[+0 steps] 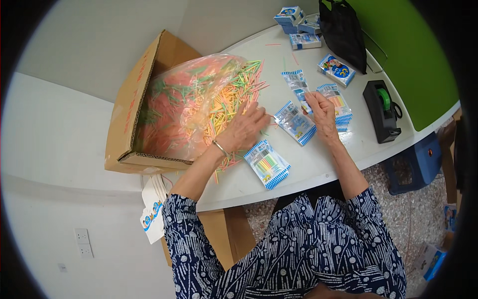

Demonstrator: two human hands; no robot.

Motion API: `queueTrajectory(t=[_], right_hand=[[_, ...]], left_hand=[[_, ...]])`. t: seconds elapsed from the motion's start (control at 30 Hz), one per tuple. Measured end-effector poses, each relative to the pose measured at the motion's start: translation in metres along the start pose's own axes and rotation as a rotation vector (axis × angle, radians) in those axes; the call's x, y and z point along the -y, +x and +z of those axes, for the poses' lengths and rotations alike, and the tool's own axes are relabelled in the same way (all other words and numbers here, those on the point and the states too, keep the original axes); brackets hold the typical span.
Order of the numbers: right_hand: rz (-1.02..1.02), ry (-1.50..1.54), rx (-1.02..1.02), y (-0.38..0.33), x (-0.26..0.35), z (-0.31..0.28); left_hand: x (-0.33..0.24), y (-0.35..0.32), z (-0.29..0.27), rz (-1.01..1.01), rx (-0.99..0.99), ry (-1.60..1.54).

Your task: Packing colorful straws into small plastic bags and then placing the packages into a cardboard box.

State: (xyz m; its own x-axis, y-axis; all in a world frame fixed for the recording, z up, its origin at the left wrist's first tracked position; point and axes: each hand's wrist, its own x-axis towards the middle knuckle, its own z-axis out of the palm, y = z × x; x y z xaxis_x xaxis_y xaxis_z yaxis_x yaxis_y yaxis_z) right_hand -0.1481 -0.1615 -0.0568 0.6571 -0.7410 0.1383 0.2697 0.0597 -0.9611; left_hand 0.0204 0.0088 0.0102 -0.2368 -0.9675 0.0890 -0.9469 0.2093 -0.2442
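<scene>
My left hand [242,128], a bangle at its wrist, is over the near edge of a heap of thin coloured sticks [234,99] spilling from a clear plastic bag. Its fingers are apart and slightly blurred; no held stick can be made out. My right hand [322,115] pinches a narrow blue-and-white plastic packet [295,83]. Beneath and left of that hand lies a clear-fronted packet [296,123] with blue striped ends. Closer to me, a small stack of packets [267,164] shows coloured sticks inside. More filled packets [336,102] lie just right of my right hand.
An open cardboard box [130,109] lies on its side around the bag. At right stands a black tape dispenser [381,112] with green tape. Farther back are a black bag [343,35], a blue-white pack [337,70] and stacked small boxes [290,17]. A blue stool [416,162] stands below.
</scene>
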Motion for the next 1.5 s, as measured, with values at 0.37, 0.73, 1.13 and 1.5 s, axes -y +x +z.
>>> queueTrajectory(t=[0.37,0.73,1.13,1.5], right_hand=[[-0.023,0.064,0.010,-0.003,0.001,0.004],[-0.037,0.043,0.009,-0.004,0.001,0.008],[-0.038,-0.005,0.043,-0.006,0.001,0.007],[0.043,0.278,0.102,-0.010,0.008,0.034]], left_hand=[[0.009,-0.004,0.051,-0.294,-0.016,0.074],[0.032,0.022,0.059,-0.660,0.016,0.237],[0.061,0.034,0.088,-0.923,-0.017,0.390],[0.058,0.003,0.035,-1.098,-0.426,-0.703]])
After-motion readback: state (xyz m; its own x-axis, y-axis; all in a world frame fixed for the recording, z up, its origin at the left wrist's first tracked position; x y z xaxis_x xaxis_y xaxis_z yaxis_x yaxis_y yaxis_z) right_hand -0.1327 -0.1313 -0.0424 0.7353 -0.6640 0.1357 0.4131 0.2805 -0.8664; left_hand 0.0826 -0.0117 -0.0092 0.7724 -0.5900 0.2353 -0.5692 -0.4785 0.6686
